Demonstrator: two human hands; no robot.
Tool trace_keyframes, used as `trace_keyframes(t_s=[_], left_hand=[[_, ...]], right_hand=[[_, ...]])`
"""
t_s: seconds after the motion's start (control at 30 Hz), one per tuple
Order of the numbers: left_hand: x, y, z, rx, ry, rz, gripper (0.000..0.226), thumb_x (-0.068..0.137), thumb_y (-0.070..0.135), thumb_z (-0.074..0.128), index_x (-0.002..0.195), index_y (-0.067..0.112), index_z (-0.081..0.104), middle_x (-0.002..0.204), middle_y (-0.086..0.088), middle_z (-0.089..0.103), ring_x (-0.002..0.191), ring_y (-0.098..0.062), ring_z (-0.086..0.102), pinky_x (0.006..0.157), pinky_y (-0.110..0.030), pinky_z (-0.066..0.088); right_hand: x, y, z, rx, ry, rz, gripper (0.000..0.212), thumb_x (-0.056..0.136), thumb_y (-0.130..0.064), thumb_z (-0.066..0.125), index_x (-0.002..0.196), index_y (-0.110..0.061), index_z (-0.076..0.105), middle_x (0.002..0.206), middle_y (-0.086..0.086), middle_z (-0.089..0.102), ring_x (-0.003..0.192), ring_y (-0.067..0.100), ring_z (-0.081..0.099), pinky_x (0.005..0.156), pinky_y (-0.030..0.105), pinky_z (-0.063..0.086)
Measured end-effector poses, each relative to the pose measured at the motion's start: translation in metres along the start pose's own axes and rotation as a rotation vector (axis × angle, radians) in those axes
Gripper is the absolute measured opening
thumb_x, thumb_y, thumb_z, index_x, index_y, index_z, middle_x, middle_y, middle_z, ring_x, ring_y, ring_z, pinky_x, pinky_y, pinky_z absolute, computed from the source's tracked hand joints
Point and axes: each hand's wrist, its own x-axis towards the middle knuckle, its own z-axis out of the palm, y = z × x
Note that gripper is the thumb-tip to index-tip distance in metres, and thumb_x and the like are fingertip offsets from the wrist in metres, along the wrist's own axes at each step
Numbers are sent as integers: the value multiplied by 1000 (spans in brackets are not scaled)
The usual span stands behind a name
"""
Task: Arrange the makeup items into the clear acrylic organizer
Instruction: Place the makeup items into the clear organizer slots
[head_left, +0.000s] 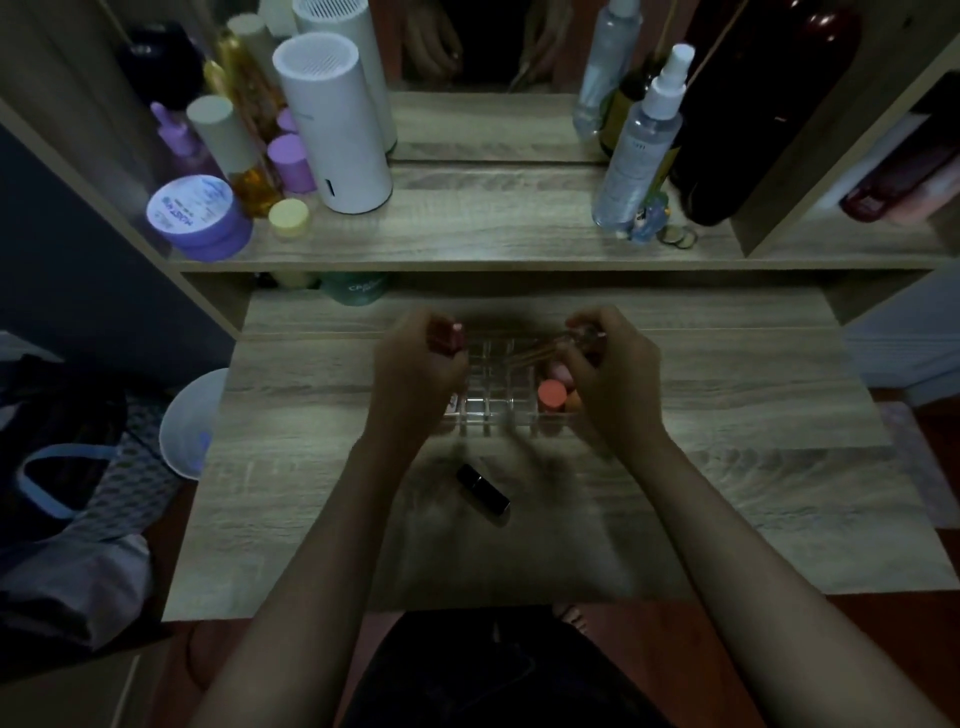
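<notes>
The clear acrylic organizer (491, 413) stands mid-desk, its grid of small compartments partly hidden by both hands. My left hand (415, 371) is over its left end, closed around a small red makeup item (445, 338). My right hand (608, 374) is over its right end, gripping a thin gold-toned stick item (540, 353) that slants across the grid. A coral-capped tube (551, 393) and an orange item (573, 401) stand in the right compartments. A black lipstick tube (483, 490) lies on the desk in front of the organizer, between my forearms.
The raised shelf behind holds a white cylinder (335, 130), a purple jar (200, 218), a yellow-capped jar (289, 217), amber bottles and a clear spray bottle (636, 150). A green jar (356, 288) sits under the shelf. A white bowl (189, 423) and bags are at the left.
</notes>
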Motion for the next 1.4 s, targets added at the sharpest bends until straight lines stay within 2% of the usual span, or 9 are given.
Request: trace_keyframes(t_s=[0.13,0.3,0.43,0.53,0.67,0.77,1.0,1.27,1.4], left_hand=[[28,4,10,-46,-29,30,22,79,-1,65,101,-2,61,103,-20,64,87,-12,56,70,1,44],[39,-5,24,-72,-104,-16,26,78,-2,64,103,6,61,106,-11,63,89,-9,56,67,-5,42],[43,-15,30,-35,-129,-18,26,78,0,66,101,9,61,105,-8,63,88,-5,53,64,-2,39],[43,-22,34,1,-154,2,25,77,0,66,100,8,62,104,-8,63,88,-7,53,68,-3,38],[42,-29,40,21,-203,1,25,75,0,66,99,6,62,101,-14,64,90,-25,62,79,-35,55],[40,-32,43,53,-226,-16,25,75,5,66,99,6,61,100,-15,64,88,-28,62,79,-46,55],[37,-33,45,77,-213,-10,26,76,8,67,100,5,60,101,-15,63,88,-28,62,75,-41,55],[34,-30,47,43,-196,36,25,78,11,67,101,11,59,103,-8,62,86,-17,61,75,-37,57],[36,-24,44,27,-166,79,30,76,14,69,104,13,59,103,-7,63,87,-17,62,74,-37,57]], right_hand=[[20,-4,18,-72,-72,-65,16,81,-1,64,97,-1,62,91,19,68,82,28,64,75,40,55],[24,2,36,-116,-134,-72,20,82,-2,62,102,-7,61,96,13,66,85,17,59,73,21,45],[28,1,45,-212,-204,-55,26,83,-3,58,109,-8,60,103,14,65,90,25,61,76,32,47],[31,-3,51,-237,-278,-84,29,85,-2,55,114,-6,58,110,16,64,96,27,60,78,28,41],[35,-4,57,-243,-340,-85,33,86,-2,54,119,-6,56,115,16,61,101,28,59,81,28,41],[36,-4,57,-240,-344,-90,34,86,-2,54,119,-5,56,116,16,61,100,28,59,80,28,41],[33,2,58,-174,-307,-38,34,82,-3,61,117,-5,57,112,16,63,100,24,57,76,10,25],[34,-5,35,-48,-302,-43,45,79,-5,68,122,-7,54,114,15,62,92,21,60,81,24,46],[32,24,-22,-28,-60,57,43,76,-9,72,117,-16,58,104,7,65,80,16,60,69,23,49]])
